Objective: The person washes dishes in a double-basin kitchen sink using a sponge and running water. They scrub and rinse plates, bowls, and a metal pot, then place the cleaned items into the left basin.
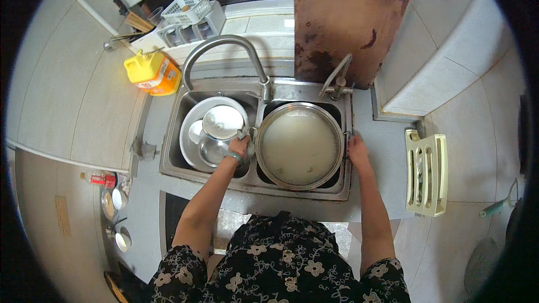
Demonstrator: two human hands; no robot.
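Observation:
A wide round metal pot (299, 147), filled almost to the rim with cloudy whitish liquid, sits in the right sink basin. My left hand (238, 146) is between the two basins, by the pot's left side handle (253, 128). It holds a crumpled grey cloth or scrubber (250, 150); which one is unclear. At the pot's right side handle (346, 133) is my right hand (358, 150), its fingers curled and partly hidden. A white basin (187, 151) in the left sink holds a stack of white bowls (223, 121) and a metal bowl (212, 151).
A curved faucet (227, 40) arches over the left basin; a smaller tap (337, 86) stands behind the pot. A stained cutting board (345, 21) leans at the back. A yellow-orange jug (153, 73) stands back left. A cream slotted rack (426, 172) is at the right edge.

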